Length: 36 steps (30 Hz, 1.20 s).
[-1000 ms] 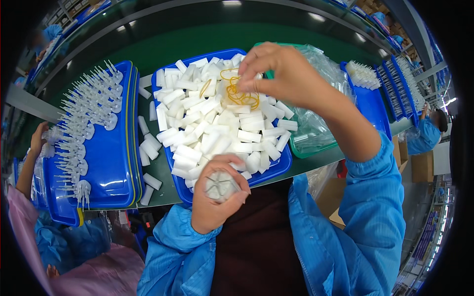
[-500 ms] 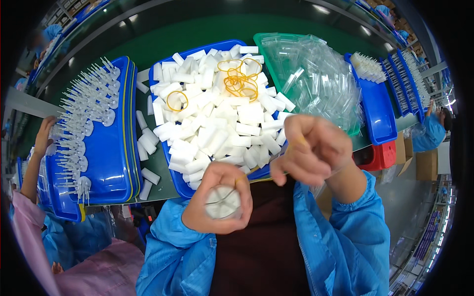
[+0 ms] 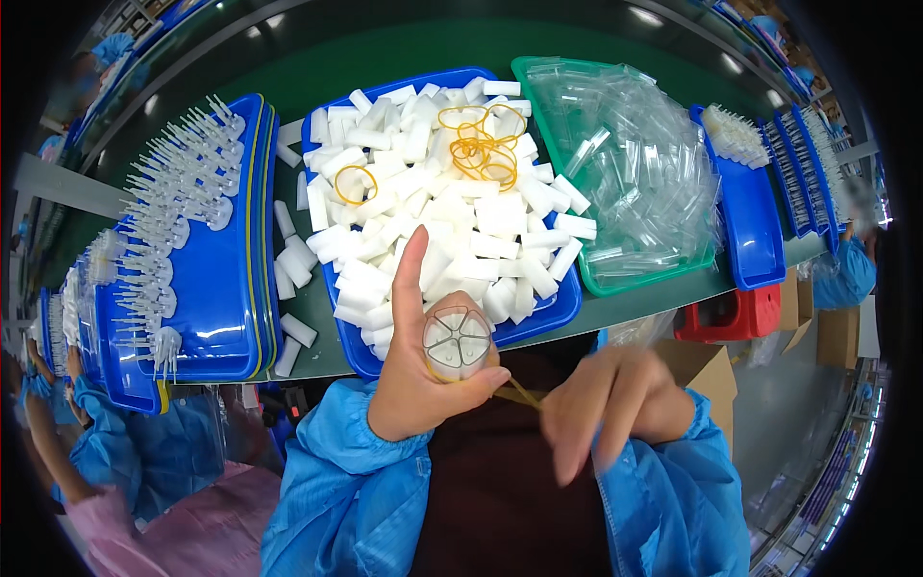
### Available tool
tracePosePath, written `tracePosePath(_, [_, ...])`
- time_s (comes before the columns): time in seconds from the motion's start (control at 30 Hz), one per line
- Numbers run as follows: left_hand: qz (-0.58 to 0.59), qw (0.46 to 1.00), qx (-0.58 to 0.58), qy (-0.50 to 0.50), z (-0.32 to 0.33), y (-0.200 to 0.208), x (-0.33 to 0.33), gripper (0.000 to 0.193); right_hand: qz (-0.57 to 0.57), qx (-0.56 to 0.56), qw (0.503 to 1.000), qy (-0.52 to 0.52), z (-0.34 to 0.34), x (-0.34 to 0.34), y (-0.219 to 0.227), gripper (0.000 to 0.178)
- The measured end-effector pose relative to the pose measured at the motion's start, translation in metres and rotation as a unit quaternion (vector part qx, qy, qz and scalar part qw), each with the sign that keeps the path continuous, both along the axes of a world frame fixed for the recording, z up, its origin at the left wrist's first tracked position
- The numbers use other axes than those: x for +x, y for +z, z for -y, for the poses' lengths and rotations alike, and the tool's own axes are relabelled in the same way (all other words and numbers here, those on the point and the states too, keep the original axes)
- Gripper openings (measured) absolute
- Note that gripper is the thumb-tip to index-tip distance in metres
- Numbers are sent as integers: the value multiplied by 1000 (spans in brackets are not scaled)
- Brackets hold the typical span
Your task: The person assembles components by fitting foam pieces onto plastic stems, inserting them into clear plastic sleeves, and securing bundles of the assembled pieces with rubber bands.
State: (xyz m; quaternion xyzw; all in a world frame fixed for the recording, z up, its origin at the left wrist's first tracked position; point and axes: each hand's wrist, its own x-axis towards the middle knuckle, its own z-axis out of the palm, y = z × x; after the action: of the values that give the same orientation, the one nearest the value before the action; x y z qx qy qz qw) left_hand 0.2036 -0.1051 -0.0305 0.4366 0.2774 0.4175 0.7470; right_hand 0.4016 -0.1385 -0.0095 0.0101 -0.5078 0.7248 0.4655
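Note:
My left hand is wrapped round a round bundle of clear wedge-shaped plastic pieces, whose end faces up, with its index finger pointing away from me. From the bundle a yellow rubber band runs stretched to my right hand, which is blurred but has its fingers closed on the band. Just beyond the left hand, white foam blocks are heaped in a blue tray. Several loose rubber bands lie on top of the heap.
A green tray at right holds clear plastic sleeves. Stacked blue trays at left carry white spiked parts. Loose foam blocks lie between trays. A red stool and cardboard box stand right; co-workers sit left.
My right hand has moved down and nearer to me, drawing the rubber band out to the lower right. My left hand has shifted slightly up and right, its index finger now extended.

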Motion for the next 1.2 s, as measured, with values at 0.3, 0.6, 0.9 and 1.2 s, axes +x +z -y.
tracePosePath(0.3, [-145, 926, 339, 81, 5, -27, 23, 110, 326, -92, 929, -147, -18, 19, -6, 65])
tracePosePath(0.6, [-223, 891, 391, -57, 6, -19, 17, 116, 479, 123, 809, -317, -8, 0, 13, 41])
tracePosePath(0.9, [-56, 978, 177, -93, 11, -20, 22, 105, 479, 45, 791, -379, -4, 0, -8, 34])
tracePosePath(1.2, [167, 973, -79, -139, 10, -23, 24, 79, 194, -253, 937, -142, -12, -6, -15, 66])
